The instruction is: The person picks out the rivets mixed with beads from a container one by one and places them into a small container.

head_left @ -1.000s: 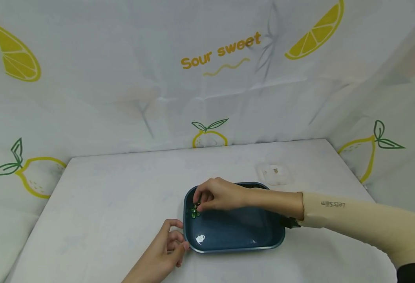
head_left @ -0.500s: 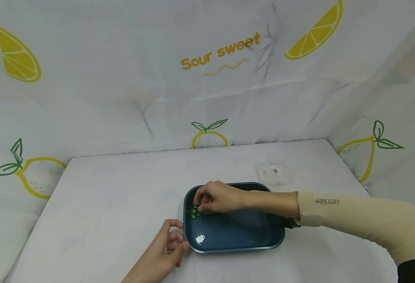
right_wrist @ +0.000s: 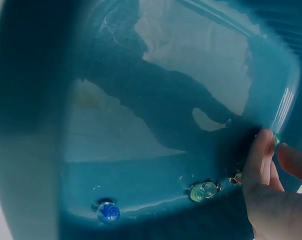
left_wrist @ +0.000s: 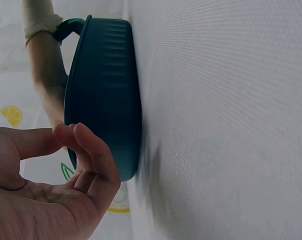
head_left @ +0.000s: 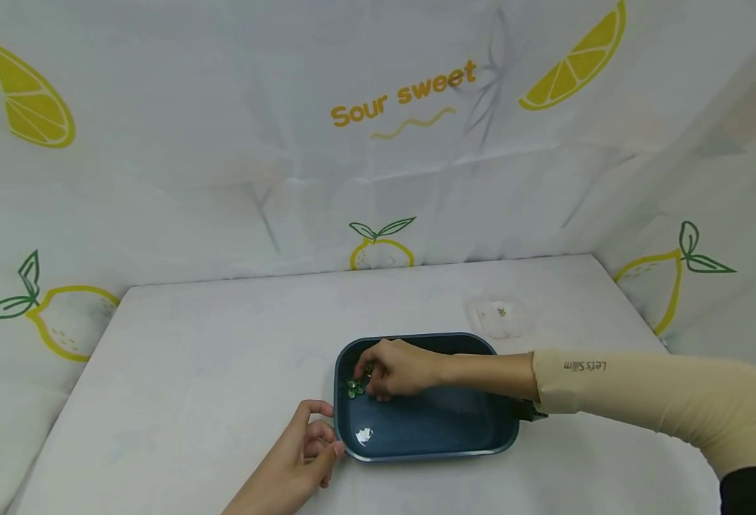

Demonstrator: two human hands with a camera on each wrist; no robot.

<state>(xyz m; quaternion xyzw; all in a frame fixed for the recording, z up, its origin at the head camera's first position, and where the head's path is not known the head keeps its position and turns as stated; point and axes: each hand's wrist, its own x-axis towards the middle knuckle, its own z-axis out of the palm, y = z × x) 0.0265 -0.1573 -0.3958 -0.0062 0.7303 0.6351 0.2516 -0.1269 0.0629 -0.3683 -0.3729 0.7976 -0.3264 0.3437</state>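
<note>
Nearest the person, the left hand rested on the table, its loosely curled fingers touching the near-left corner of the dark blue tray and holding nothing. Just beyond, inside the tray's left end, the right hand pinched at the green glass marbles, clustered under its fingertips; whether it had one was unclear.

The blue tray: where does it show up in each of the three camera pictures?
Head view: the blue tray lies low and centre on the white table, the right hand inside it.
Left wrist view: its ribbed outer wall stands upper left, beside the left hand.
Right wrist view: its glossy inside fills the picture.
Shared landmark: the right hand's arm reaching into the tray.
</note>
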